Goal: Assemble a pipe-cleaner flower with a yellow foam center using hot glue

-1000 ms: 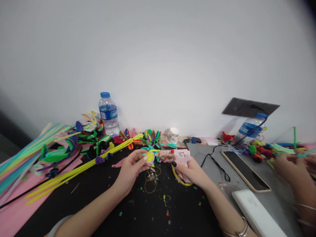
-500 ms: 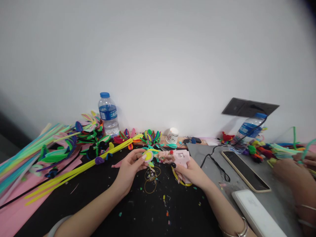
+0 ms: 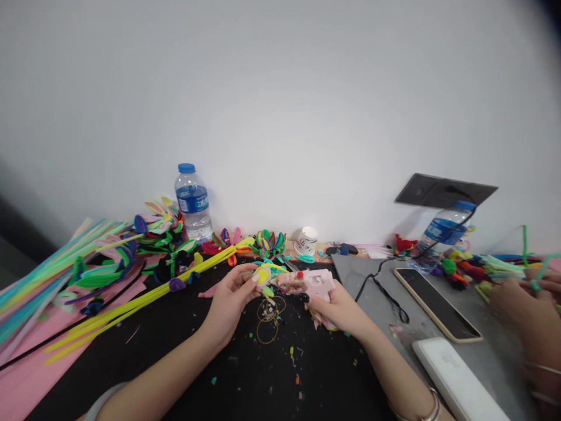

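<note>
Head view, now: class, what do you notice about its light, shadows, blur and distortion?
Head view: wall brighter mid-picture, dimmer toward the corners; head view: faint shadow right of the left bottle; head view: co-worker's hand blurred, pink tool too soft for fine detail; head view: right bottle slants outward, perhaps from lens stretch.

A small, round, bright-yellow disc with a paler rim (image 3: 263,277), its material too small to tell, is pinched in the left hand (image 3: 236,289), flat face towards the viewer. A pale-pink plastic gun-shaped tool (image 3: 321,282), with a mottled, bumpy pinkish-beige front and a red spot on top, lies roughly level in the right hand (image 3: 337,305), its front end pointing left, just beside the disc.
</note>
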Tool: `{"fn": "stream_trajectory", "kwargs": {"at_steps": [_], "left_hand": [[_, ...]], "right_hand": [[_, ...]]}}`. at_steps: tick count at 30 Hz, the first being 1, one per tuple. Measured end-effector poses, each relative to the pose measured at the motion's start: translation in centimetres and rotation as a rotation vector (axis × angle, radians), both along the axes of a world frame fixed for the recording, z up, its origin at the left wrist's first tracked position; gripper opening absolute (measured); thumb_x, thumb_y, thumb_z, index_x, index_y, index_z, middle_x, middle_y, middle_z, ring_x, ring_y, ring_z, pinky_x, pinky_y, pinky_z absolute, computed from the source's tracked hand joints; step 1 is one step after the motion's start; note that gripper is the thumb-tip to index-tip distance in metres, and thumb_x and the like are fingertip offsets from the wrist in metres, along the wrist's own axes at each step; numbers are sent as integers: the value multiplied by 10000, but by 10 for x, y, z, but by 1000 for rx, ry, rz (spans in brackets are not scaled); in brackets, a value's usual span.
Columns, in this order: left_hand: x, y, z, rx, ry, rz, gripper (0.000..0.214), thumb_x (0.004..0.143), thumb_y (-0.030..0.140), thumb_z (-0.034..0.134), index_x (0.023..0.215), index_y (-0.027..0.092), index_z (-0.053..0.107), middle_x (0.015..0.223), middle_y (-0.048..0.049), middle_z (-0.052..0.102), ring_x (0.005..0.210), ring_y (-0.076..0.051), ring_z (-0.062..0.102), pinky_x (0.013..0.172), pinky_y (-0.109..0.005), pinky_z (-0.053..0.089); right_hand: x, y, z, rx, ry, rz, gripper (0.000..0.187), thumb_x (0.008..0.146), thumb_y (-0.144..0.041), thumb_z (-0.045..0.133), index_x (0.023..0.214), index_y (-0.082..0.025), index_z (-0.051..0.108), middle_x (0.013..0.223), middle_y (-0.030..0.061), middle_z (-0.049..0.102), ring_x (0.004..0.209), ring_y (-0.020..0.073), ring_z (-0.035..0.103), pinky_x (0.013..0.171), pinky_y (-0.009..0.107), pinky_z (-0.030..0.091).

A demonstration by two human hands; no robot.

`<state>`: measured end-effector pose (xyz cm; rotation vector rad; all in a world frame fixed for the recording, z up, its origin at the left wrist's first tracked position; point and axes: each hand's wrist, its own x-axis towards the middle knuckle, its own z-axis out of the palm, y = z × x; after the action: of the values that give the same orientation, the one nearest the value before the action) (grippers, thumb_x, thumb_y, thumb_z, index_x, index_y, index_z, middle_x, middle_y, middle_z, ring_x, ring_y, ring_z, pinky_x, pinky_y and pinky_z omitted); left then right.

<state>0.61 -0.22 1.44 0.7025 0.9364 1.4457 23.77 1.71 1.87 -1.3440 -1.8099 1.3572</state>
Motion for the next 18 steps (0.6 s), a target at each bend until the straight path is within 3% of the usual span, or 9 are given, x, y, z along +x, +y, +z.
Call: {"fn": "stream_trajectory", "kwargs": {"at_steps": [5,18], "left_hand": [[0,0,-3,-2,-11,-31,335,661,257,800,943,159,647,784,-2,655,652,-91,584,650,-202,503],[0,0,-3,-45,-7,-13,359,626,270,818,933,173,658,709,17,642,645,-108,603,637,-216,499]], "right_hand": [[-1,0,3,30,56,-17,222,802,-313,559,625,-187,515,427,-58,475,378,96,447,427,212,411],[-7,-2,9,21,3,-40,216,761,-306,568,595,-187,496,415,-43,501,365,99,462,388,199,367]]}}
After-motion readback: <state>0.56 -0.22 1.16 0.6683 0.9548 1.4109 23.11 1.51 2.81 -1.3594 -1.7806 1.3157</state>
